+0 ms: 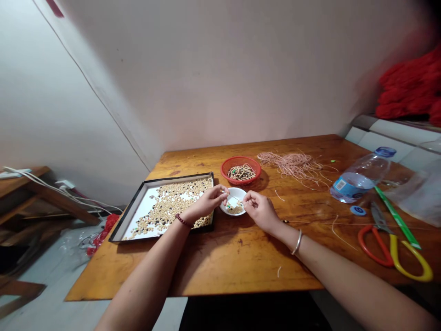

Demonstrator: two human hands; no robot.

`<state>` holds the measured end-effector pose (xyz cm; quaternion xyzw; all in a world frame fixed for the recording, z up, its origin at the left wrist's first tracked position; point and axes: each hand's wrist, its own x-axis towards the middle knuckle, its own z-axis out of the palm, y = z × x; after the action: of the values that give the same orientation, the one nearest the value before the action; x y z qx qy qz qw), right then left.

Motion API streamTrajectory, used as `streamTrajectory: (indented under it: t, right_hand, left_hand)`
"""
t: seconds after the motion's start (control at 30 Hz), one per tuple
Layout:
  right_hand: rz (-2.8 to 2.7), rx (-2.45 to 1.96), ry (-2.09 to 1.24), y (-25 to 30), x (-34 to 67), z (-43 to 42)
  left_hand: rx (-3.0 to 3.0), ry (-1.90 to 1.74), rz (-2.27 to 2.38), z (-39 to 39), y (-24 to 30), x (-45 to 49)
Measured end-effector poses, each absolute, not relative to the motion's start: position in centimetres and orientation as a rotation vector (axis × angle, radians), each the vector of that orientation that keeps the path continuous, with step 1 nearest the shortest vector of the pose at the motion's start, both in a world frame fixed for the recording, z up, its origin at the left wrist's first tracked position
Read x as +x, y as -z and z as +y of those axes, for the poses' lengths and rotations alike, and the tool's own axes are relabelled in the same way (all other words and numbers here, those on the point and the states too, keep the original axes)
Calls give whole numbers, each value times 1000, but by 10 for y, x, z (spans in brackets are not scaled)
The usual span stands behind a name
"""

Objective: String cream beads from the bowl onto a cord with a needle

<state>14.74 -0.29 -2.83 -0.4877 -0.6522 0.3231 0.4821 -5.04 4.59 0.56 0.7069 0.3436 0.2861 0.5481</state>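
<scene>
Over a small white bowl my left hand and my right hand face each other, both with fingers pinched. A thin thread spans the gap between the fingertips. Small beads, mostly cream with some green, lie in the bowl. From near my right wrist a fine strand runs right across the table, with a dark bead by the wrist. Left of the bowl, partly behind my left forearm, is a black-rimmed tray spread with cream, black and a few green beads.
Behind the bowl stands a red basket of strung beads. Pink cord lies tangled beside it. To the right are a plastic bottle, blue cap, green strip-like object and scissors. The wooden table meets the wall.
</scene>
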Motion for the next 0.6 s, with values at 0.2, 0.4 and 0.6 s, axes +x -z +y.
streamTrajectory:
  t: [0.2,0.4,0.6]
  right_hand:
    - [-1595,-1179,-802,27,147,-5]
    - [-1619,-1180,-794,27,147,-5]
    - [-1640,-1227,-793,32,148,-1]
  left_hand:
    - [1687,-679,838,47,-5,-51]
    - [1762,-675,826,46,-8,-51]
    - [1983,-694,878,53,2,-54]
